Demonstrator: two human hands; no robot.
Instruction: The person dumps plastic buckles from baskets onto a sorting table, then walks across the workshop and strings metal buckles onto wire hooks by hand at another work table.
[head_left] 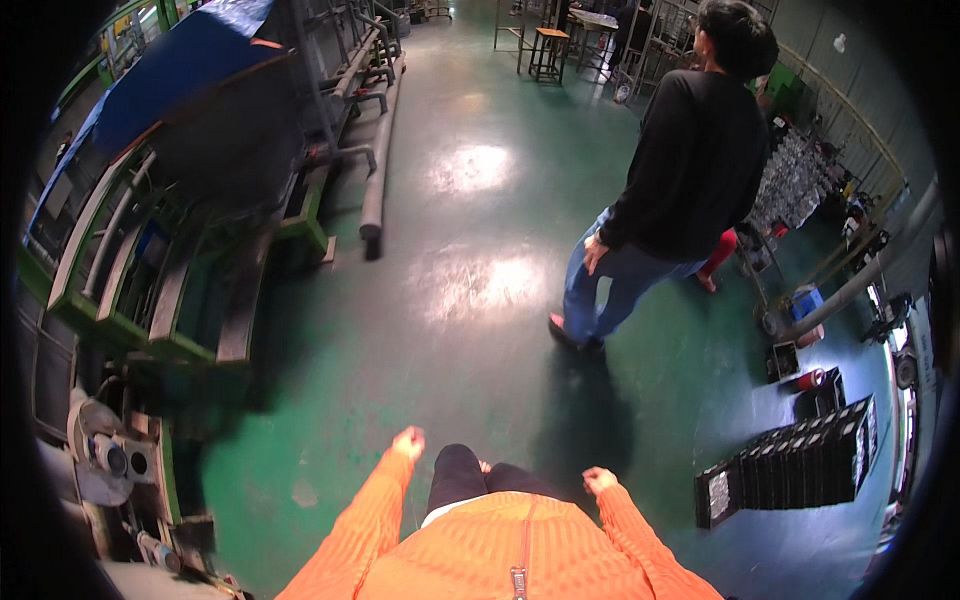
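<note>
My left hand (409,442) hangs in front of my body at the end of an orange ribbed sleeve, fingers curled in, with nothing seen in it. On the other side, my right hand (599,480) is also loosely curled and holds nothing that I can see. Both are over the green floor (480,390), touching no object. My dark-trousered legs (490,470) show between them. Ahead to the right is a person (690,170) in a black top and blue jeans, apart from my hands.
Green machine frames (130,310) line the left, with a blue sheet (180,70) above and a long grey pipe (383,170) beside them. A stack of black crates (790,465) stands at right. Farther off are a stool (548,52) and shiny metal parts (795,180).
</note>
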